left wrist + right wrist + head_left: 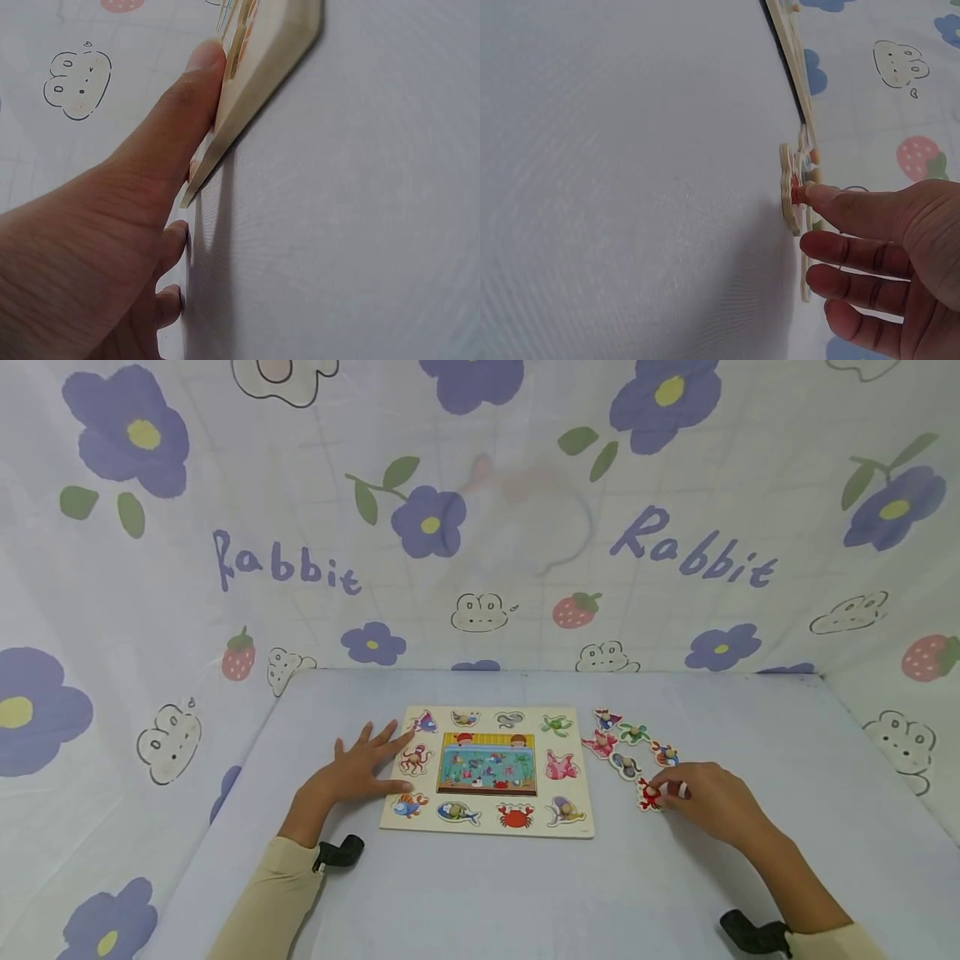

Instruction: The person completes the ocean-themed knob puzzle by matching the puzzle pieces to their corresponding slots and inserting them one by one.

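My right hand [708,797] pinches the knob of a red crab puzzle piece [648,794] at the near end of a loose group of pieces. In the right wrist view, thumb and fingertips meet at the knob of this crab piece [796,190], which stands close to the table surface. My left hand [363,768] rests with spread fingers on the left side of a wooden puzzle board [487,821]. Its thumb [191,86] lies over the board's edge in the left wrist view. On the board, a red crab picture [515,815] shows near the bottom edge.
Several knobbed pieces lie right of the board, among them a green turtle [634,732], a pink fish [600,743] and a grey piece [624,766]. An octopus [415,760] and a blue fish [458,812] sit on the board. A patterned curtain [510,527] stands behind the white table [480,893].
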